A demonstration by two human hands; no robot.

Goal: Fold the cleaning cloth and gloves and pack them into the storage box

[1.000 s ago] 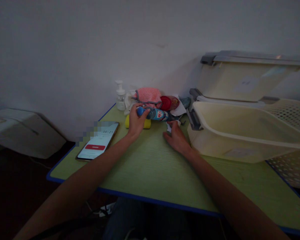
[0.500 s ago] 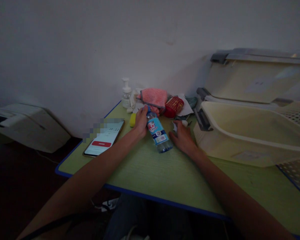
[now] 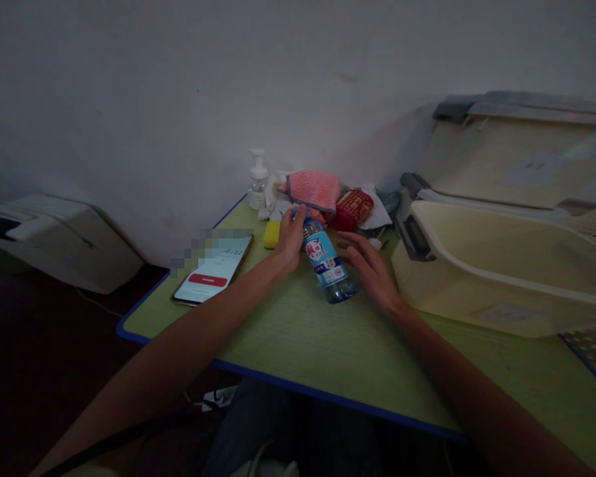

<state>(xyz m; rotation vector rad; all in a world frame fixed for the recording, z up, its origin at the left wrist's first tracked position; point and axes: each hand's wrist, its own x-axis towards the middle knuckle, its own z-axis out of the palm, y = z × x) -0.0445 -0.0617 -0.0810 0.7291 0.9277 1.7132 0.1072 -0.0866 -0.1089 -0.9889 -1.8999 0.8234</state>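
Observation:
My left hand (image 3: 291,237) is closed around the blue-capped neck of a clear bottle (image 3: 326,262) with a blue and white label. The bottle tilts, its base toward me and to the right. Just right of it, my right hand (image 3: 370,264) is open with its fingers apart, holding nothing. A small white object (image 3: 375,244) lies past its fingers. Behind the bottle are a pink cloth (image 3: 312,191) and a red patterned bundle (image 3: 353,208). Beside my left hand sits a yellow block (image 3: 272,234), which may be a sponge.
A phone (image 3: 212,270) lies on the green table (image 3: 288,338) at the left. A pump bottle (image 3: 257,182) stands at the back by the wall. An open cream bin (image 3: 457,291) fills the right side, with a lidded box (image 3: 506,159) behind it.
My right hand has come away from the white object and its fingers have opened. The left hand keeps its grip on the bottle. The whole view has shifted slightly.

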